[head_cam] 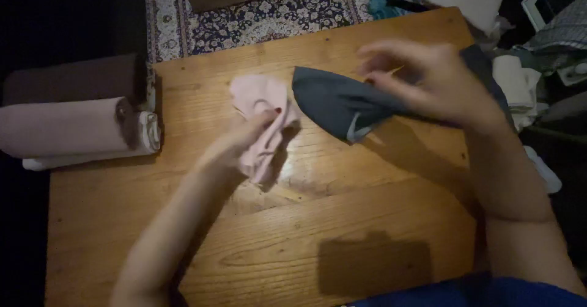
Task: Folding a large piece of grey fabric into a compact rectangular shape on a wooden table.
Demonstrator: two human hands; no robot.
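So we've got a sock in each hand over the wooden table. Our left hand is pinched around a pale pink sock, thumb on top of the fabric; most of the sock bunches up on the far side of the hand and a bit of it hangs down past the fingers on the near right, casting a shadow on the wood. Our right hand is a little blurry but it's clearly gripping one end of a dark grey sock, which sticks out to the left of the hand, held up off the table. The tip of the grey one ends up just beside the pink one, pretty much touching, though we can't say for sure.

Off at the left edge of the table there's a rolled pink towel with another roll tucked under it. Far side there's a patterned rug, and to the right a heap of white laundry.
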